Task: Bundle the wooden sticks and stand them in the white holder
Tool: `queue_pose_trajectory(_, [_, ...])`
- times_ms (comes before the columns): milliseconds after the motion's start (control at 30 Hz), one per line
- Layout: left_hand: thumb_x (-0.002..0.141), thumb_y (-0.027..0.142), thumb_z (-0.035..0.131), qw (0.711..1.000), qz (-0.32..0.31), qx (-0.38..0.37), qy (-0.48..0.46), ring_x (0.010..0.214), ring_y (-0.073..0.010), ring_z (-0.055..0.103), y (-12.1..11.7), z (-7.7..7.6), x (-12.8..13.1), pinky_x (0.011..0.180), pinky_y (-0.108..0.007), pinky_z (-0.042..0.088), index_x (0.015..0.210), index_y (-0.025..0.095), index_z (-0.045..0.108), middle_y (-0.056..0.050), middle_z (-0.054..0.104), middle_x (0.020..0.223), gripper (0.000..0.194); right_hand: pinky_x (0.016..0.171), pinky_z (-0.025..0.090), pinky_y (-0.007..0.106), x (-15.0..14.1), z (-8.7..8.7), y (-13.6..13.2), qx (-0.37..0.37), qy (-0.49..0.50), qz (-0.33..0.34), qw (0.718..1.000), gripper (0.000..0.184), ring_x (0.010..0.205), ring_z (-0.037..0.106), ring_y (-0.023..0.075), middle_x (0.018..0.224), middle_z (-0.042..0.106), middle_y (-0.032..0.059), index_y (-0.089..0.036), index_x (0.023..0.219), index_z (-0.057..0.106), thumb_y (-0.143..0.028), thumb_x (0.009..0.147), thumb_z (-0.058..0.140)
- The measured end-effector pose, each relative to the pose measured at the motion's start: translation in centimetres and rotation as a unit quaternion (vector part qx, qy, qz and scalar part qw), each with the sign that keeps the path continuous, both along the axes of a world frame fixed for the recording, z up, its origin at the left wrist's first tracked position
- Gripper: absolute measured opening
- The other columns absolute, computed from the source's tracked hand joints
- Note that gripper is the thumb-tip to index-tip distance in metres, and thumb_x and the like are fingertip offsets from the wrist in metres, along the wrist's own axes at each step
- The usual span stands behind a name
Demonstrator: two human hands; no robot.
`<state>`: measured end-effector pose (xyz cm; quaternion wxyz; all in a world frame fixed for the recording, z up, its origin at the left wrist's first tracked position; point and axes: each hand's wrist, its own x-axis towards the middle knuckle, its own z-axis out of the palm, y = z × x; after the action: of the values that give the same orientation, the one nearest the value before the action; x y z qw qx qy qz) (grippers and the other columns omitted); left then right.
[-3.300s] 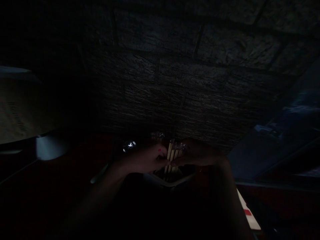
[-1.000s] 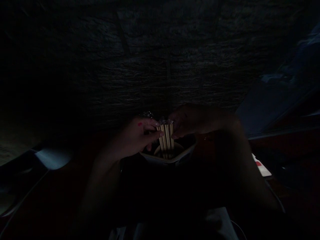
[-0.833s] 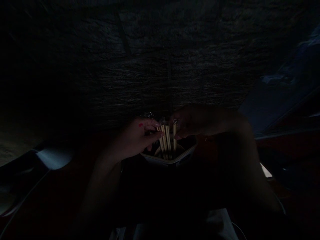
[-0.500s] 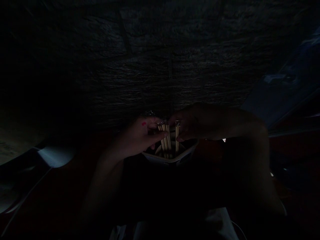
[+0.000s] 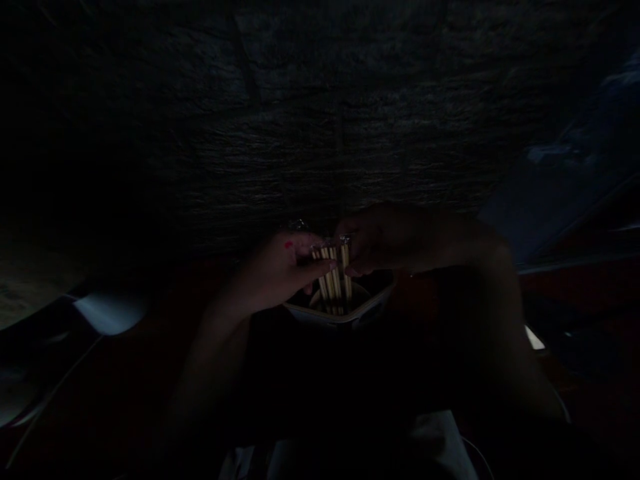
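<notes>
The scene is very dark. My left hand (image 5: 280, 270) is closed, thumb in front, on a bundle of several pale wooden chopsticks (image 5: 330, 283) held upright. Clear shiny wrap glints at their top ends. My right hand (image 5: 383, 241) pinches a chopstick pair (image 5: 346, 257), also with shiny wrap at its top, just right of the bundle. Both sets point down into an open container (image 5: 340, 321) with a pale rim. Inside it shows part of a round rim (image 5: 361, 288). More crinkled clear wrap (image 5: 299, 225) shows behind my left hand.
A rough brick wall (image 5: 310, 127) rises behind. At the left are a pale cone-shaped thing (image 5: 110, 313) and a brownish surface (image 5: 35, 287). A blue-grey panel (image 5: 520, 207) stands at the right. A whitish box-like thing (image 5: 440, 433) is near the bottom edge.
The view has tilted and darkened. My right hand drew a chopstick pair rightward from the bundle, then brought it back leftward close to it. My left hand keeps its hold.
</notes>
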<state>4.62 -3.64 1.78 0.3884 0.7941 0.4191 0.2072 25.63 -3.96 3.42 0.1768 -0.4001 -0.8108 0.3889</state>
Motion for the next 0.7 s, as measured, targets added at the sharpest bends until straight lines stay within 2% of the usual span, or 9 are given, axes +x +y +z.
queue_pose_trajectory(233, [0.082, 0.026, 0.062, 0.999, 0.017, 0.034, -0.021, 0.048, -0.0092, 0.057, -0.2, 0.0, -0.2, 0.043, -0.017, 0.04, 0.084, 0.014, 0.067, 0.001, 0.063, 0.062, 0.012, 0.054, 0.041, 0.021, 0.4, 0.9, -0.9, 0.042, -0.003, -0.006, 0.999, 0.031, 0.069, 0.062, 0.0128, 0.079, 0.07, -0.0015, -0.02, 0.107, 0.063, -0.023, 0.077, 0.068])
queue_pose_trajectory(467, [0.081, 0.023, 0.063, 0.997, 0.021, 0.064, -0.024, 0.055, -0.0099, 0.059, -0.3, 0.2, 0.0, 0.05, -0.017, 0.043, 0.079, 0.013, 0.067, 0.001, 0.065, 0.065, 0.01, 0.054, 0.041, 0.023, 0.5, 1.5, -1.5, 0.021, 0.033, 0.009, 0.999, 0.036, 0.072, 0.062, 0.0147, 0.081, 0.069, 0.0008, -0.018, 0.111, 0.061, -0.031, 0.079, 0.068])
queue_pose_trajectory(700, [0.083, 0.028, 0.061, 0.998, 0.016, 0.065, 0.014, 0.058, -0.0118, 0.059, -0.2, 0.1, -0.1, 0.05, -0.019, 0.042, 0.077, 0.015, 0.067, 0.0, 0.066, 0.067, 0.016, 0.053, 0.04, 0.022, 0.0, 0.7, -0.8, 0.045, 0.002, 0.014, 0.999, 0.027, 0.069, 0.06, 0.0137, 0.079, 0.068, -0.0003, -0.02, 0.104, 0.064, -0.029, 0.079, 0.068])
